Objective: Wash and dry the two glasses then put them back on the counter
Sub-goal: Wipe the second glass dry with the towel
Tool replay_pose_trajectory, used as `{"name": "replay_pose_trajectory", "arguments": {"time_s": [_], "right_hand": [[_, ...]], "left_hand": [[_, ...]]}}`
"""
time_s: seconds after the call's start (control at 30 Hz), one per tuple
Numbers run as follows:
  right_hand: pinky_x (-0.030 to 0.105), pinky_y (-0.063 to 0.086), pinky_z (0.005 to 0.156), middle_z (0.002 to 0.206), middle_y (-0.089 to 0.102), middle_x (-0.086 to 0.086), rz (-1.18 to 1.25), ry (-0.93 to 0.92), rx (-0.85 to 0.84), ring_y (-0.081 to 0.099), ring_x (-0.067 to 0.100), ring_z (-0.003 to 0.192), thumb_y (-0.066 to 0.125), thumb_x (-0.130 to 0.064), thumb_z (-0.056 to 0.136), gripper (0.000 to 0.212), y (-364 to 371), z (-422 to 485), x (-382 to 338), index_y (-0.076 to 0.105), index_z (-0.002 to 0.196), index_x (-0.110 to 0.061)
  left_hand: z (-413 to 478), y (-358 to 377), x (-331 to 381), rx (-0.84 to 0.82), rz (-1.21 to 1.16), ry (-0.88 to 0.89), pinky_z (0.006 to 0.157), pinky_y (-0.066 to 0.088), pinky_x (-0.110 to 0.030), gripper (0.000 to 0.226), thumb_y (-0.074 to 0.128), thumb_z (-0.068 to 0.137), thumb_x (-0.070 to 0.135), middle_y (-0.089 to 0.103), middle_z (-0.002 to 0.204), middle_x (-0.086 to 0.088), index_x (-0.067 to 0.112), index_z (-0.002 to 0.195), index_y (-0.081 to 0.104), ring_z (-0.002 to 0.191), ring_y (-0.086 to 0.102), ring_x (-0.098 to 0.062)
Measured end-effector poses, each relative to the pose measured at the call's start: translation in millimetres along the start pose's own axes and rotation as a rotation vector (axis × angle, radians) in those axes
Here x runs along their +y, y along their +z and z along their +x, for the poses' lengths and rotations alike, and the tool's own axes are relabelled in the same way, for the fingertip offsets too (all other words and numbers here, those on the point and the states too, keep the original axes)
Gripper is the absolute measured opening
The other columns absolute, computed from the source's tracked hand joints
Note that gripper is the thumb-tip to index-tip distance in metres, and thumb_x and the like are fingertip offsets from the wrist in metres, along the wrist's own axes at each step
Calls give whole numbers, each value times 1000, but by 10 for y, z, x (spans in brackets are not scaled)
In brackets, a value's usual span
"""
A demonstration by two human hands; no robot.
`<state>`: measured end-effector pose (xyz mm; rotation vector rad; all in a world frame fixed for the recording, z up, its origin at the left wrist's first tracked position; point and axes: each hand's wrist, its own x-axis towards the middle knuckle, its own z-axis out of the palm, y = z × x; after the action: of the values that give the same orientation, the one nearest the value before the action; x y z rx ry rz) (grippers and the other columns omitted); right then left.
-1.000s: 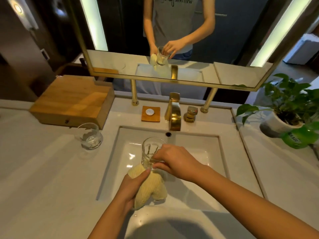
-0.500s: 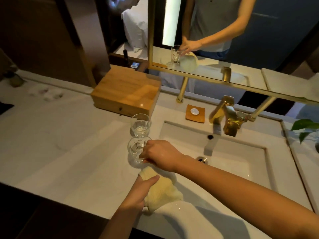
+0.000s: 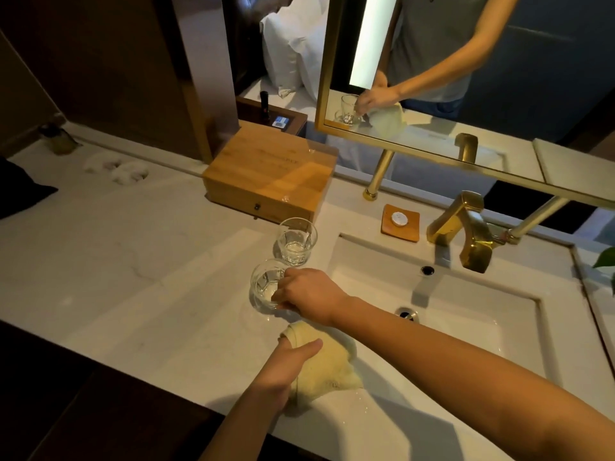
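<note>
Right hand (image 3: 309, 294): reaches across the front-left corner of the sink (image 3: 466, 331) to the tabletop (image 3: 149, 277). Its fingers (image 3: 285, 273) are curled round the right side of the near glass (image 3: 264, 287), thumb low on the wall, grasping it. The near glass stands upright, mouth up, on the tabletop just left of the sink's left rim. Whether its base bears fully on the surface cannot be told.

Far glass (image 3: 296, 242): upright on the tabletop, just behind the near glass towards the back edge. The two rims are close together or touching. No hand is on it.

Left hand (image 3: 283, 371): sits near the front edge of the tabletop, below the right wrist. Its fingers are closed on a yellow cloth (image 3: 327, 364), with the thumb laid over the top. The cloth bunches to the right over the sink's front-left rim, apart from both glasses.

Other items: a wooden box (image 3: 269, 171) stands at the back edge behind the far glass. A soap dish (image 3: 399, 218) and a gold faucet (image 3: 466, 227) stand behind the sink.
</note>
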<state>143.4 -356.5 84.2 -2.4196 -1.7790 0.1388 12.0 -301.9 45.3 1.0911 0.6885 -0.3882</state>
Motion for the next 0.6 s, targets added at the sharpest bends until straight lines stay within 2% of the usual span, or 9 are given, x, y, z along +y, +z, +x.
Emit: {"name": "replay_pose_trajectory", "arguments": {"time_s": [0.1, 0.2, 0.23, 0.3, 0.33, 0.4, 0.47, 0.53, 0.6], "right_hand": [[41, 50, 80, 88, 70, 6, 5, 7, -37, 58, 28, 86, 63, -16, 85, 16, -31, 14, 4, 72, 98, -15], [43, 35, 102, 113, 68, 2, 128, 88, 42, 56, 22, 107, 67, -26, 85, 37, -187, -97, -3, 60, 121, -21], [41, 34, 102, 119, 65, 1, 215, 138, 95, 55, 20, 112, 66, -29, 86, 40, -272, -164, 5, 57, 125, -22], [33, 37, 99, 124, 63, 0, 431, 284, 165, 54, 16, 115, 62, -32, 91, 39, -450, -323, 82, 56, 127, -20], [30, 40, 97, 122, 63, 0, 570, 376, 189, 55, 15, 114, 59, -31, 93, 35, -536, -405, 161, 58, 125, -18], [31, 43, 97, 112, 66, 1, 970, 633, 220, 58, 19, 111, 51, -35, 98, 30, -644, -596, 361, 64, 115, -14], [37, 44, 99, 99, 69, 2, 1474, 868, 168, 61, 20, 104, 31, -56, 98, 58, -663, -824, 504, 71, 104, -13], [39, 49, 93, 98, 73, 9, 1959, 858, 117, 67, 23, 98, 21, -69, 92, 79, -586, -1020, 524, 76, 100, -12], [47, 47, 98, 121, 65, 21, 2334, 720, 153, 62, 35, 113, 42, -73, 84, 78, -477, -1144, 465, 66, 123, -10]], "left_hand": [[11, 15, 7, -28, 46, 20, 108, 40, -48, 102, 79, 52, 54, 57, 134, -4, 23, 141, 39, 122, 54, -24], [-20, 37, 87, -90, 95, 59, 109, 39, -48, 109, 82, 47, 60, 54, 137, -4, 23, 141, 40, 125, 53, -24], [-103, 86, 184, -119, 96, 65, 108, 40, -49, 102, 83, 52, 56, 56, 135, -6, 21, 139, 43, 124, 54, -25], [-247, 184, 377, -169, 58, 73, 105, 42, -51, 64, 79, 73, 33, 63, 125, -11, 15, 129, 52, 118, 59, -28], [-285, 216, 455, -208, 37, 75, 104, 43, -52, 45, 73, 81, 20, 66, 120, -13, 15, 123, 56, 115, 61, -30], [-333, 270, 630, -275, 15, 103, 100, 47, -50, 39, 69, 82, 11, 69, 117, -14, 15, 119, 59, 113, 63, -31], [-418, 371, 868, -308, -6, 160, 91, 55, -41, 40, 69, 80, 9, 71, 113, -13, 14, 119, 59, 106, 67, -28], [-462, 465, 1099, -327, -64, 203, 79, 59, -33, 36, 63, 77, 4, 74, 104, -11, 12, 112, 61, 92, 72, -23], [-466, 529, 1319, -346, -124, 222, 76, 59, -33, 37, 61, 70, 6, 76, 95, -9, 11, 107, 62, 84, 73, -21]]}}
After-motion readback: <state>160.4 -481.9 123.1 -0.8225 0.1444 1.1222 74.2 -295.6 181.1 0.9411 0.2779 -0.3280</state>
